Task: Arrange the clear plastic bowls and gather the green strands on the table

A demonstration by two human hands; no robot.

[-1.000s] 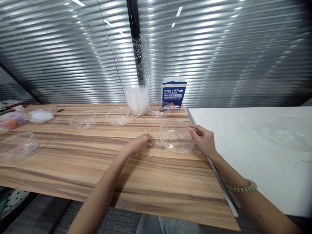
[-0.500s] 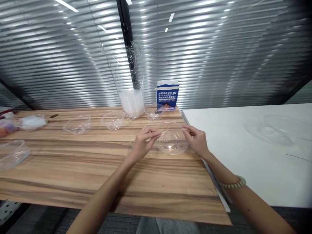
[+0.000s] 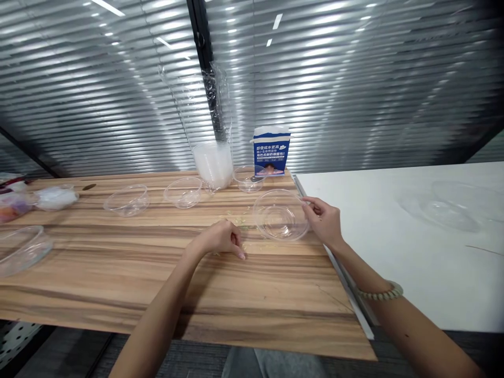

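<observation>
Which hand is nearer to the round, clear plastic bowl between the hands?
The right hand: it holds the bowl at its right rim. The left hand is apart, left of it.

1. Yellowish bits: too small for me to identify.
2. Left hand: curled fingers partly hidden, any grip unclear.
3. Blue box: smallest print illegible from here.
4. Leftmost bowl: cut off at view's left edge.

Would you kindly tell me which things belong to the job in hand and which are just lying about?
Seemingly in use: bowl held by the right hand; bits near the left hand.
Seemingly lying about: blue pack; white bundle; stack; other bowls.
</observation>
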